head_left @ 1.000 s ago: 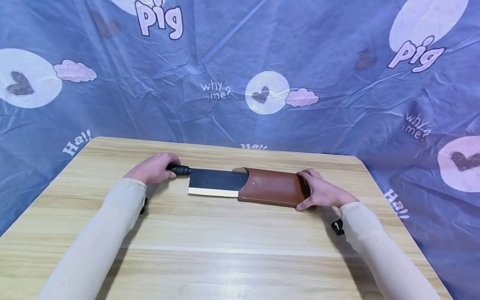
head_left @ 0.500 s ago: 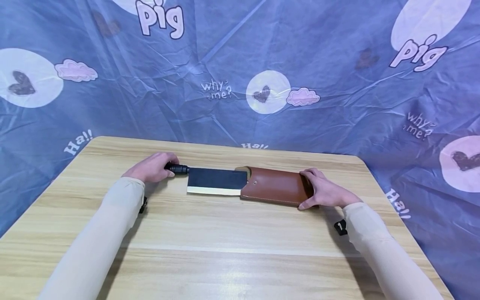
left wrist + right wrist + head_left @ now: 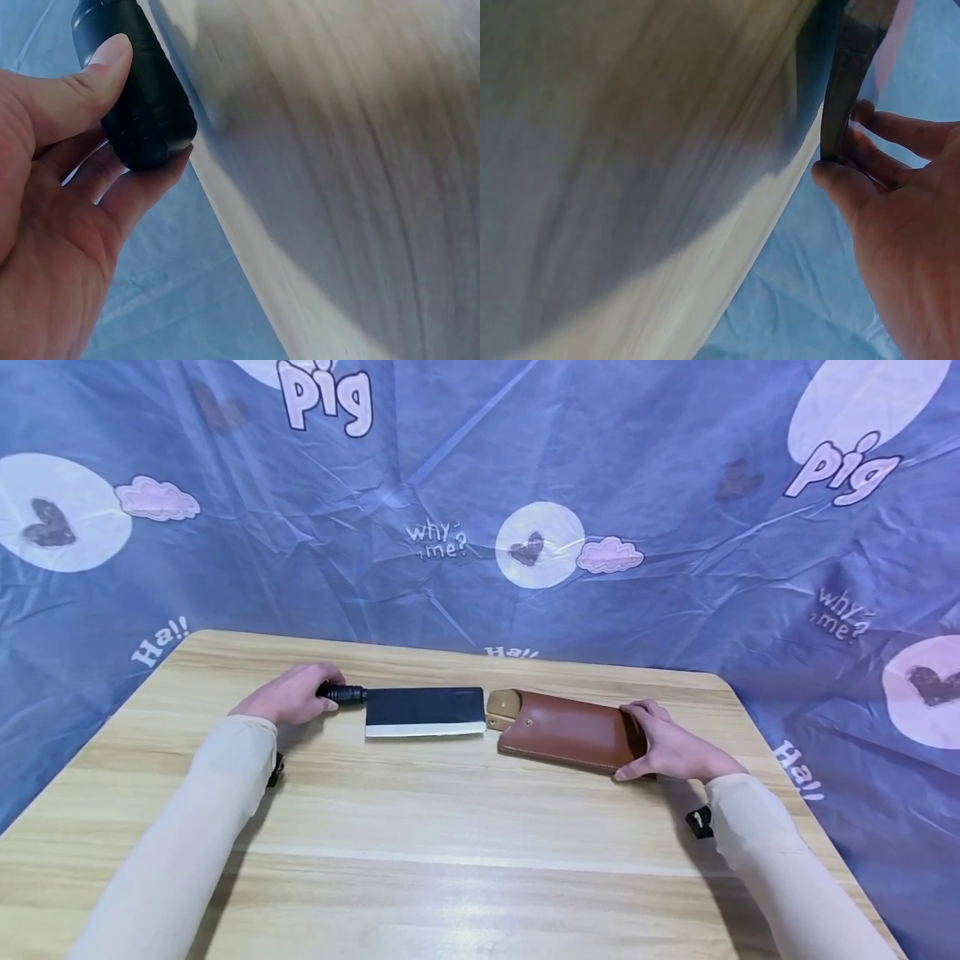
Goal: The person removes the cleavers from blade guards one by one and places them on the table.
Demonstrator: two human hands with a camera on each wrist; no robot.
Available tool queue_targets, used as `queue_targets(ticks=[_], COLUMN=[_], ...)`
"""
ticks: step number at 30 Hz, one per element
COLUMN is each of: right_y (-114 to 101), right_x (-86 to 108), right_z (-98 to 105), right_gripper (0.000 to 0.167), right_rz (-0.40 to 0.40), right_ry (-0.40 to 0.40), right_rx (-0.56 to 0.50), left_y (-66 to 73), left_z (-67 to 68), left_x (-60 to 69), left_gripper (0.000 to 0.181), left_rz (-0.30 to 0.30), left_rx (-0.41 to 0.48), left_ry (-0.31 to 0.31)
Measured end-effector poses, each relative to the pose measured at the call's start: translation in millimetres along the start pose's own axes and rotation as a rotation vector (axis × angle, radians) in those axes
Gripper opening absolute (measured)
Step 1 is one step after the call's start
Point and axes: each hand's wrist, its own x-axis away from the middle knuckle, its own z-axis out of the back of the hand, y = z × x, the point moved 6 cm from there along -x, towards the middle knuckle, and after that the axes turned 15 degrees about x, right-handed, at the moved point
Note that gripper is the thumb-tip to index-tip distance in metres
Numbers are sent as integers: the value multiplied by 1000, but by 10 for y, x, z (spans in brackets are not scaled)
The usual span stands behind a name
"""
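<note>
My left hand [image 3: 296, 693] grips the black handle [image 3: 146, 97] of a cleaver [image 3: 425, 708], thumb on one side and fingers on the other in the left wrist view. The cleaver's dark blade, with a bright edge facing me, is fully outside a brown leather sheath [image 3: 566, 731]. Only a small gap parts the blade tip from the sheath's tan flap [image 3: 503, 703]. At the sheath's right end my right hand [image 3: 667, 745] holds it between thumb and fingers. In the right wrist view the sheath [image 3: 847, 75] appears edge-on, pinched at its end.
A light wood-grain table [image 3: 450, 860] lies beneath everything. Behind it hangs a blue printed cloth [image 3: 300, 568]. Dark wrist straps [image 3: 700, 822] show below the sleeves.
The blade has come out of the sheath. My left hand has drawn the cleaver left, while my right hand has shifted the sheath a little to the right, uncovering its tan flap.
</note>
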Motion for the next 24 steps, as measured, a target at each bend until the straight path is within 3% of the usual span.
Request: queue_targets(ticks=[9, 16, 24], right_y=[110, 191, 340], right_x=[61, 139, 264], right_z=[28, 50, 58], right_gripper=[118, 117, 115], right_rz=[-30, -55, -105], right_ry=[12, 17, 16], right_rx=[-15, -17, -20], left_y=[-27, -121, -158], left_z=[42, 72, 98], left_x=[54, 112, 145], left_gripper=[27, 29, 29], left_rz=[0, 43, 51], left_rx=[-3, 5, -4], left_ry=[9, 16, 27])
